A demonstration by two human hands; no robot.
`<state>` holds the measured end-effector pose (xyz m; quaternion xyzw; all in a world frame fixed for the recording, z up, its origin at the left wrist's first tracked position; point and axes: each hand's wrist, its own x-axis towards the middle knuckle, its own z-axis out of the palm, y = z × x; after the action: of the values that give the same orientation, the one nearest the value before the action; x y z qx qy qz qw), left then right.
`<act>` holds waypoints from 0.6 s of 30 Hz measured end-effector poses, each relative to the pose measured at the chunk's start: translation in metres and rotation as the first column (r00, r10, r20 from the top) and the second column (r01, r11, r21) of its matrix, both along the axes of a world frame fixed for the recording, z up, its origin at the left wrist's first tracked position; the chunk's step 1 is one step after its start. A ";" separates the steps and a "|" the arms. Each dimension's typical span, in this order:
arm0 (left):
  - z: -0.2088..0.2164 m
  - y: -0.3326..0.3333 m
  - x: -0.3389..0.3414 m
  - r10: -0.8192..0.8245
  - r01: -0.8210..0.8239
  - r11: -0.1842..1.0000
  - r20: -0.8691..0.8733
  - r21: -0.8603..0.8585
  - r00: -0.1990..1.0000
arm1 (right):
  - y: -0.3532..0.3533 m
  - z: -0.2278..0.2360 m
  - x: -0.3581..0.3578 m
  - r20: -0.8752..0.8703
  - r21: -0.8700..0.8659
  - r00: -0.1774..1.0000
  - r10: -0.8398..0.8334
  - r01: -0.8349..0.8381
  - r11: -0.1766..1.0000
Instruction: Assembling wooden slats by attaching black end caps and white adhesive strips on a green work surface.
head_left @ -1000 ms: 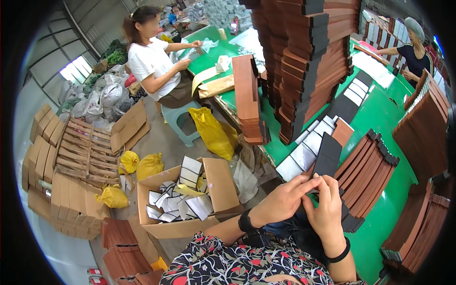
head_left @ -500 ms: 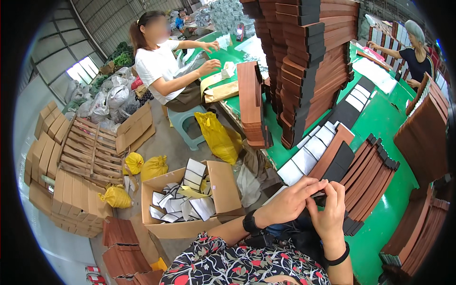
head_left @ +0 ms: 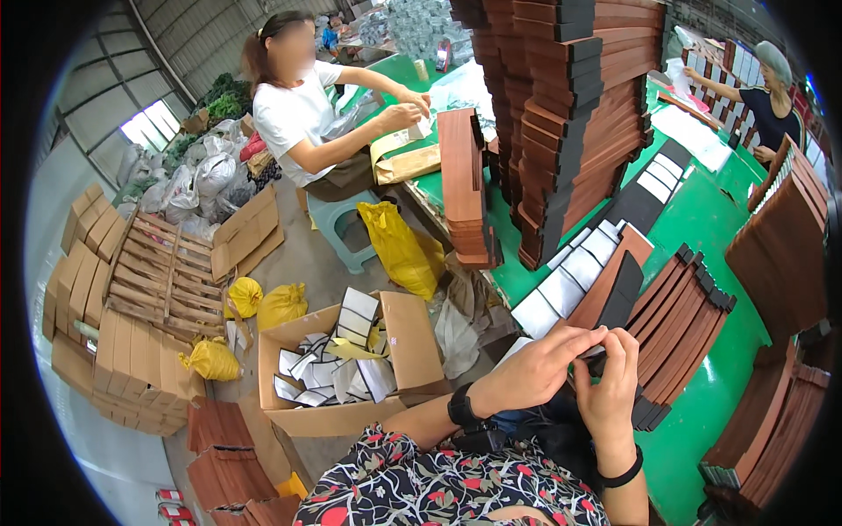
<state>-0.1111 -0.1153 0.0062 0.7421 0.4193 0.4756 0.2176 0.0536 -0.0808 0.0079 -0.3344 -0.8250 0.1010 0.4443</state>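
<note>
Over the near edge of the green table, my left hand [head_left: 535, 370] and my right hand [head_left: 608, 386] meet at the fingertips. Both are closed in a pinch, and the fingers hide what is between them. Just beyond them a brown wood-grain strip [head_left: 599, 279] lies on the table, with a black flap [head_left: 621, 291] at its near end, close to the fingertips. White rectangular pieces [head_left: 561, 289] on a black backing lie to the left of this strip. To the right, several brown strips with black ends [head_left: 680, 337] are fanned in a pile.
Tall stacks of brown strips [head_left: 535, 131] stand ahead, and more [head_left: 781, 237] at right. An open carton [head_left: 412, 346] of white and black scraps sits at lower left, near a yellow bag [head_left: 399, 250]. One person [head_left: 303, 114] sits across; another [head_left: 772, 105] works at far right.
The black flap by my fingers has tilted and looks narrower. My hands stay nearly in place. The seated person has leaned toward the table and brought both hands together.
</note>
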 end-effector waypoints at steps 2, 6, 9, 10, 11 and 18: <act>0.000 0.000 -0.001 0.017 -0.017 1.000 -0.046 0.005 0.999 | 0.000 0.001 -0.001 -0.011 -0.017 1.000 0.005 -0.006 1.000; 0.001 -0.001 0.004 0.050 -0.050 0.999 -0.054 0.007 0.997 | -0.002 0.001 -0.005 -0.043 -0.043 0.999 0.011 -0.013 0.999; 0.000 -0.001 0.007 0.083 -0.083 0.996 0.005 0.024 0.997 | -0.003 -0.005 -0.005 -0.082 -0.022 0.997 0.014 -0.016 1.000; 0.000 -0.001 0.008 0.090 -0.090 0.996 0.018 0.012 0.996 | -0.003 -0.006 -0.005 -0.100 -0.012 0.995 0.019 -0.021 1.000; 0.000 -0.001 0.007 0.097 -0.097 0.995 0.029 0.001 0.995 | -0.002 -0.006 -0.005 -0.104 -0.010 0.994 0.023 -0.024 1.000; 0.000 0.003 0.002 0.181 -0.183 0.981 -0.041 -0.067 0.983 | -0.001 0.008 0.006 -0.244 -0.286 0.968 0.062 -0.133 0.949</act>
<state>-0.1087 -0.1124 0.0063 0.7006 0.5057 0.4654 0.1919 0.0598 -0.0823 0.0156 -0.3424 -0.7579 0.2856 0.4762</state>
